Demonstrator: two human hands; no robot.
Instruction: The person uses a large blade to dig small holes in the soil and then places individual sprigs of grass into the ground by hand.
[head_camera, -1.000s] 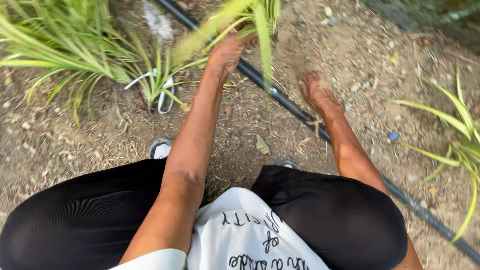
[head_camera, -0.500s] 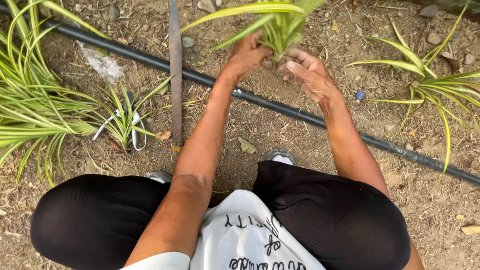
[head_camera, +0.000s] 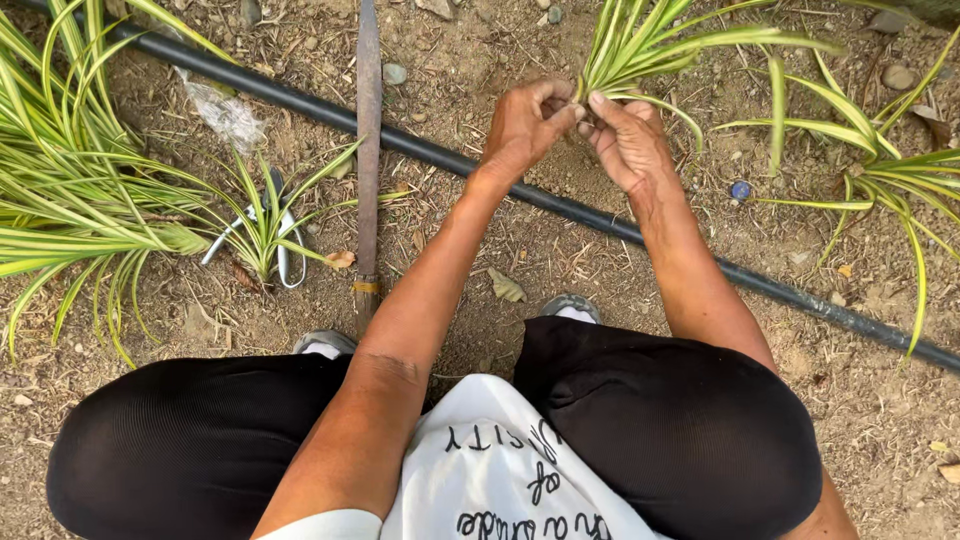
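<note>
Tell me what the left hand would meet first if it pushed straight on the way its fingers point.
Probably the right hand: the left hand points right, fingertips nearly touching it at the striped green plant's base.

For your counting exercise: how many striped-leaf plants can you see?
4: one big plant far left, a small plant beside it, one in both hands, one at right. Others may lie outside the frame.

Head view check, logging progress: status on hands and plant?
Left hand and right hand both pinching base of striped plant tuft. Tuft held above black pipe. Long blade lies left, clear.
</note>
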